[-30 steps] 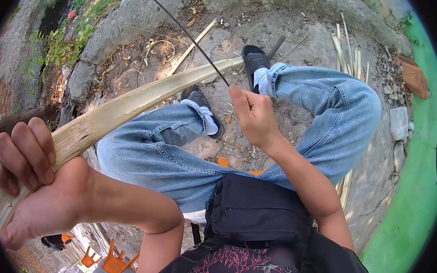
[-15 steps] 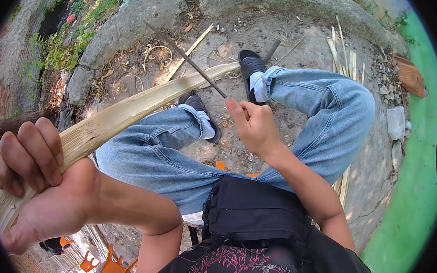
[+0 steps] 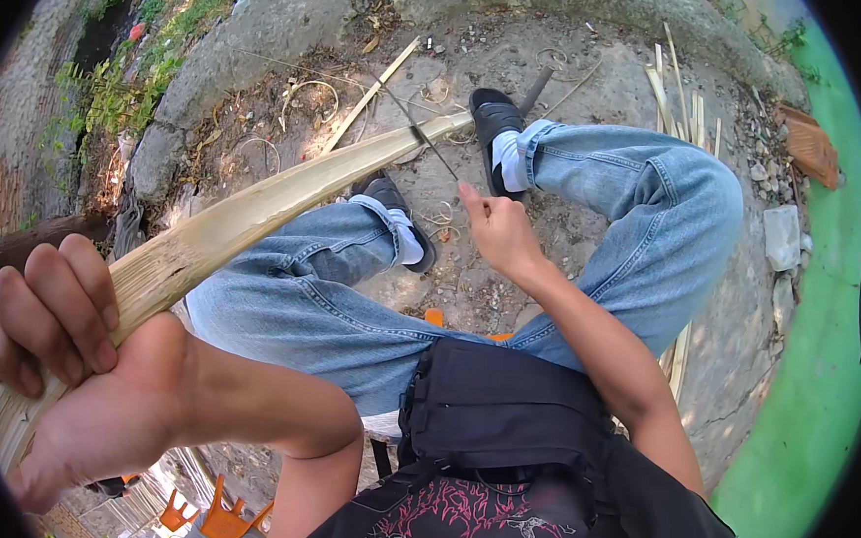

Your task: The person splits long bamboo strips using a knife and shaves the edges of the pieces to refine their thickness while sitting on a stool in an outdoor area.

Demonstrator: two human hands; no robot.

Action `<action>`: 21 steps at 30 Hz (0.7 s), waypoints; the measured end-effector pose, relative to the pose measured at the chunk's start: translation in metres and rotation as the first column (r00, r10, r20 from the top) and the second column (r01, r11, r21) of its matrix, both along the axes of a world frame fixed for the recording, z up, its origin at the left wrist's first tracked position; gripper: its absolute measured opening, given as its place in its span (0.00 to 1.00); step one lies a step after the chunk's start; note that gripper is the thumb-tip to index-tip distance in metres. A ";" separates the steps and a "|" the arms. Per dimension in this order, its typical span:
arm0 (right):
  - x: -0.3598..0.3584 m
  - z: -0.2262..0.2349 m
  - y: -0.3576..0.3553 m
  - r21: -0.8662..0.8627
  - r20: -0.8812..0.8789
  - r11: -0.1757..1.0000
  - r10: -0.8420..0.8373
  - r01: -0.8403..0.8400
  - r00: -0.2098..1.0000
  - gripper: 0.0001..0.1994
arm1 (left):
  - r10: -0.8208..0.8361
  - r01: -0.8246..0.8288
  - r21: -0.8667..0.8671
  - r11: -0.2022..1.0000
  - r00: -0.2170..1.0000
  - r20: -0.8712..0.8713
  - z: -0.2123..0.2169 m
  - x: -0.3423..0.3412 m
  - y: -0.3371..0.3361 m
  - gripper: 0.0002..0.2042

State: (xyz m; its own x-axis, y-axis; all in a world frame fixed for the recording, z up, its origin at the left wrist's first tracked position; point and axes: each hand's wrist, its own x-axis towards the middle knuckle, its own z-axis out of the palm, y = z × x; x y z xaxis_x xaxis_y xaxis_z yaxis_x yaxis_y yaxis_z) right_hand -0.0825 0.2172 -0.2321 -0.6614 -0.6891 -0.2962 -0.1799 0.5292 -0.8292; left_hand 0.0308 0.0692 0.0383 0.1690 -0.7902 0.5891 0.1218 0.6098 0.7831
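Two hands grip tightly — the left hand [image 3: 122, 398] wraps a pale wooden strip [image 3: 257, 209], its tip beside a black sandal [image 3: 495, 115] toward the ground's [image 3: 609, 93] far edge, presumably for steadiness — while the right hand [image 3: 502, 234] clasps a thin dark blade [image 3: 417, 132] crossing it.

This is an outdoor work spot, shown by rough, debris-strewn ground [image 3: 608, 102], a low stone kerb [image 3: 262, 47], leafy plants [image 3: 121, 95] and loose pale strips [image 3: 657, 94] lying about.
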 end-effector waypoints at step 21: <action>0.001 0.047 -0.020 -0.053 0.078 0.998 0.024 -0.020 0.997 0.34 | -0.814 0.832 -0.042 0.553 0.530 -0.238 -0.006 0.042 -0.033 0.29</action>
